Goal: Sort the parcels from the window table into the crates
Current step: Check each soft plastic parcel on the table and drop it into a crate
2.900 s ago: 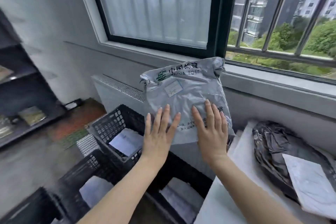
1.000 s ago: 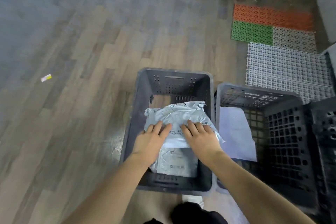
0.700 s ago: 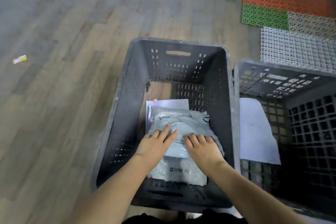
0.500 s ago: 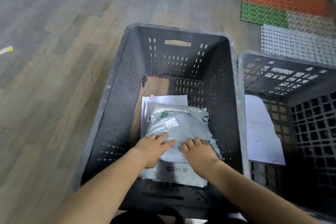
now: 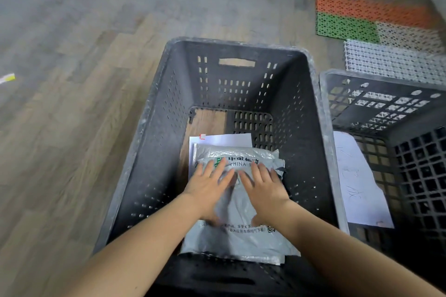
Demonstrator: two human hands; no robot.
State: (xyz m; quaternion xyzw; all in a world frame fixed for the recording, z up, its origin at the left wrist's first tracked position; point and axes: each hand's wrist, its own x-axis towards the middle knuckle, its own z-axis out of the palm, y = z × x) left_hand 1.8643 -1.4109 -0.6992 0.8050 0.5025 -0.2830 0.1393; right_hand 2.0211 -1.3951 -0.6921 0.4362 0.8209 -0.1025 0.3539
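A grey plastic China Post parcel [image 5: 237, 229] lies flat on the bottom of a dark grey perforated crate [image 5: 154, 128] on the floor. It rests on another grey parcel and a white sheet [image 5: 224, 138] that peeks out beyond it. My left hand [image 5: 208, 187] and my right hand [image 5: 263, 188] lie side by side on top of the parcel, fingers straight and spread, pressing on its far half near the printed logo.
A second black lattice crate [image 5: 386, 103] stands right beside the first, with a white handwritten sheet [image 5: 357, 183] inside. Orange, green and white floor mats [image 5: 376, 31] lie beyond it. Wooden floor stretches to the left, with a small yellow scrap [image 5: 7, 78].
The parcel went from held up at the window down into the crate. Since half a second ago, both hands slid forward over it, from its near part to its far half.
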